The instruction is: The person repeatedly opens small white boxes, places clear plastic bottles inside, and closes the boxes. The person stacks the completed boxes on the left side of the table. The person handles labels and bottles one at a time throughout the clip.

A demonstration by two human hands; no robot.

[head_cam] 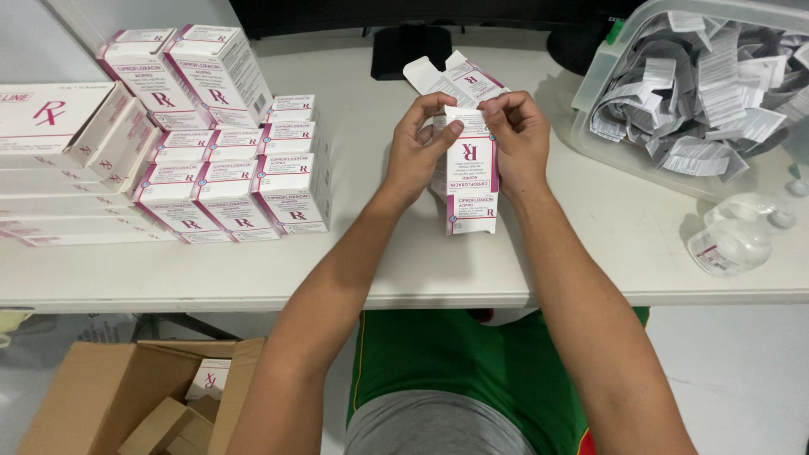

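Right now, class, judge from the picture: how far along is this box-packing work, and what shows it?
Done: closed white-and-pink cartons stand stacked at the left of the table. In hand: the left hand and right hand hold one upright carton at its top flap; whether it is filled cannot be seen. Left: an open carton behind it, clear bottles at right, and folded leaflets in the plastic bin.

Centre of desk (404, 270): upright carton (472, 181) between left hand (419, 152) and right hand (516, 143). At 9 o'clock: stacked cartons (227, 168) on desk. At 2 o'clock: bin (590, 101) with folded leaflets (716, 84) inside. At 3 o'clock: bottle (737, 236) lying before bin. At 7 o'clock, on floor below desk: cardboard box (101, 396).
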